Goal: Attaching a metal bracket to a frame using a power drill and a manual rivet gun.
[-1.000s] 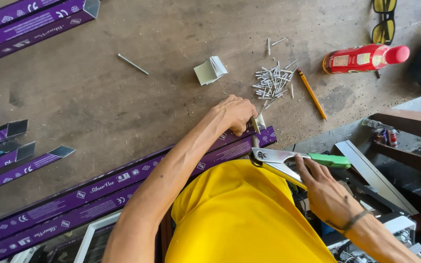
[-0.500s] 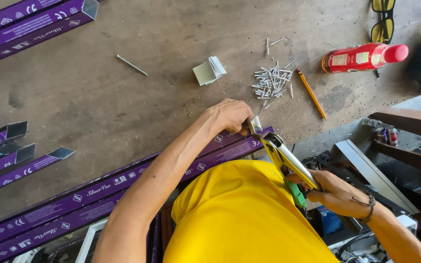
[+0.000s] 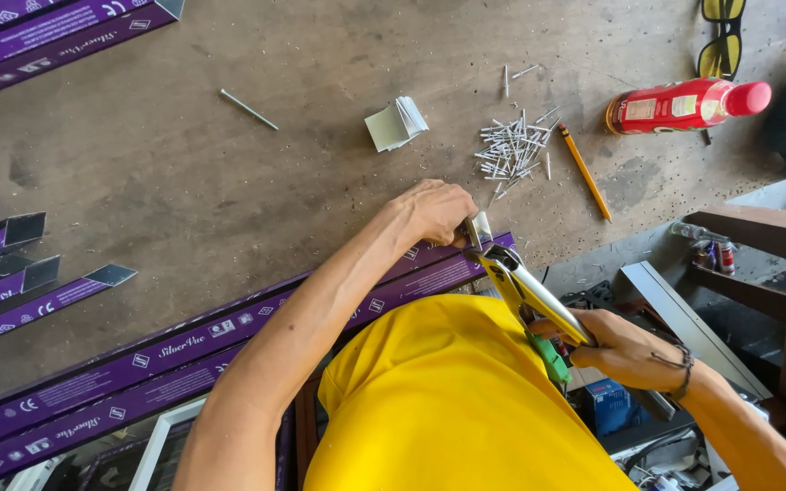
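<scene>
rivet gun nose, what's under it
The purple strip on the table, held by the left hand. A small metal piece stands there; the exact contact point is hidden by the rivet gun.

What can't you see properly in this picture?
- Head view: the left hand covers whatever its grip pinches by the small metal corner piece.
- The riveter: its green handle end dips behind the yellow shirt, and the right hand covers part.
- The yellow glasses are cut off by the top edge.
- The rivets are too small to count.
</scene>
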